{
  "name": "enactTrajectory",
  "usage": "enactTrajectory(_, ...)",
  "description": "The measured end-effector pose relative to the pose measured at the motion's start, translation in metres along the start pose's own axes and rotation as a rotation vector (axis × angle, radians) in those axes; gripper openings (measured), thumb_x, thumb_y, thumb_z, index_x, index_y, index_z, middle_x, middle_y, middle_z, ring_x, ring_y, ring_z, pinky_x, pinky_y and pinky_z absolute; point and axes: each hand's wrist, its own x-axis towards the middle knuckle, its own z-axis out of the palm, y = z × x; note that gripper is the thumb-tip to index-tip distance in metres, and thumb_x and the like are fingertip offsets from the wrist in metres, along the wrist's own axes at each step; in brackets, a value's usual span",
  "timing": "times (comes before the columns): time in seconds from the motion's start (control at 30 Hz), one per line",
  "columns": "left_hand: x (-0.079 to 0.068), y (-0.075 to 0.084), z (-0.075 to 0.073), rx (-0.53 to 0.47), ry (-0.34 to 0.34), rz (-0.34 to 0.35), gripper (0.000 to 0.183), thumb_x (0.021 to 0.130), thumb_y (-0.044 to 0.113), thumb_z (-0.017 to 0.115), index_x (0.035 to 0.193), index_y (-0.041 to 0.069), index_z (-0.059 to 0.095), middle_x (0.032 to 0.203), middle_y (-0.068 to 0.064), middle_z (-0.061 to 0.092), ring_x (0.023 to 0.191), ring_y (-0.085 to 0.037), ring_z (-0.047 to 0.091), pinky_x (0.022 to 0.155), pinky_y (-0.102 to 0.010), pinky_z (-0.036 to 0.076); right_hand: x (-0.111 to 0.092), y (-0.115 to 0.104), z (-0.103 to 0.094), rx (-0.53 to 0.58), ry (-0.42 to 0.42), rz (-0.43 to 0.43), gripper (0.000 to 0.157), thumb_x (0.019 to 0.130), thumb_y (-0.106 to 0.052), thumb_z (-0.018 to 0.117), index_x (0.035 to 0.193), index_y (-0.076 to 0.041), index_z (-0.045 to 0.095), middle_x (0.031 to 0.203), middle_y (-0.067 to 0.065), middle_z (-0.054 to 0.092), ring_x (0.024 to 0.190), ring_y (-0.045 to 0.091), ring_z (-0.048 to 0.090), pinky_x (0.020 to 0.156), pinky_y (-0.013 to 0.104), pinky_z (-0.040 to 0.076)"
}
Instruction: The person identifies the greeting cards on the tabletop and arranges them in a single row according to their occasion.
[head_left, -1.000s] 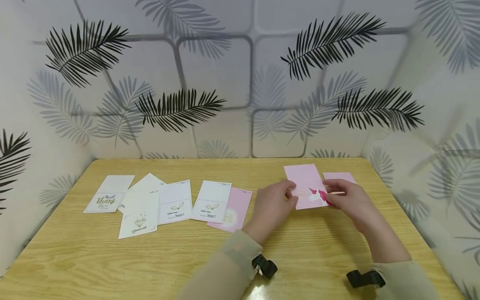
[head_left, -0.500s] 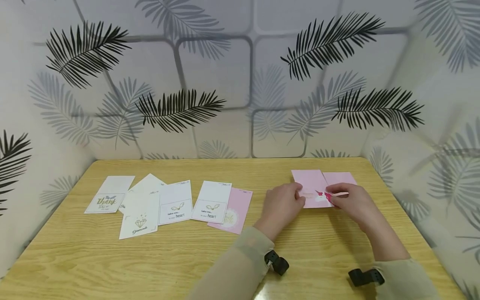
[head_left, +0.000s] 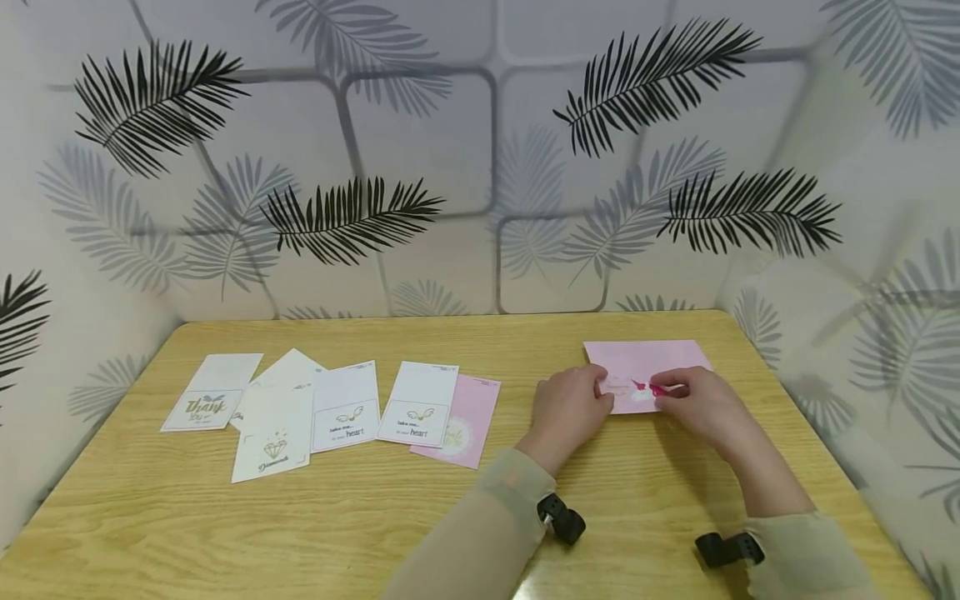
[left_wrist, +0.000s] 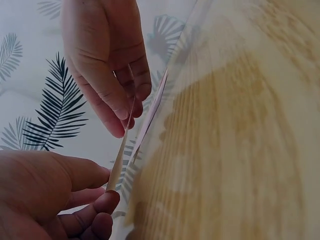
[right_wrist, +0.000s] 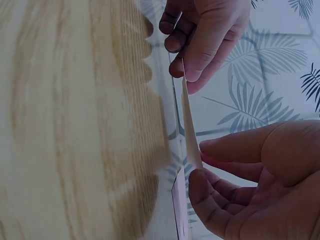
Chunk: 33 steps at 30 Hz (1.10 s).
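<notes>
A pink card (head_left: 622, 360) with a white and magenta unicorn is pinched at both sides. My left hand (head_left: 573, 408) holds its left edge between thumb and fingers, and my right hand (head_left: 697, 408) pinches its lower right, covering part of the unicorn. Seen edge-on in the left wrist view, the thin card (left_wrist: 119, 162) spans the two hands, slightly above the wooden table. Another pink card (head_left: 686, 353) lies behind my right hand, and the held card overlaps it in the head view. The right wrist view shows that second card (right_wrist: 179, 205) low, close to the tabletop.
Left of my hands lie a pink card (head_left: 476, 417) under a white winged-heart card (head_left: 427, 387), a similar pale card (head_left: 345, 392), a diamond card (head_left: 277, 408) over another white card (head_left: 291, 364), and a "thank you" card (head_left: 225, 371). A leaf-patterned wall (head_left: 465, 275) borders the wooden table (head_left: 300, 533).
Both hands keep hold of the unicorn card. It has come down and to the right, tipped flatter, and now meets the second pink card in the head view. The left hand moved right.
</notes>
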Motion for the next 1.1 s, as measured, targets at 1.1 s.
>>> enactTrajectory(1.1, 0.0062, 0.0016, 0.0099, 0.218, -0.046, 0.053, 0.038, 0.107, 0.043, 0.073, 0.143, 0.031, 0.075, 0.132, 0.007, 0.076, 0.115, -0.019, 0.070, 0.091, -0.038, 0.049, 0.0011, 0.0024, 0.0097, -0.104, -0.078, -0.038, 0.052, 0.103, -0.022, 0.077, 0.136, 0.016, 0.066, 0.138, 0.040, 0.055, 0.131, 0.055, 0.051, 0.112, 0.069, 0.044)
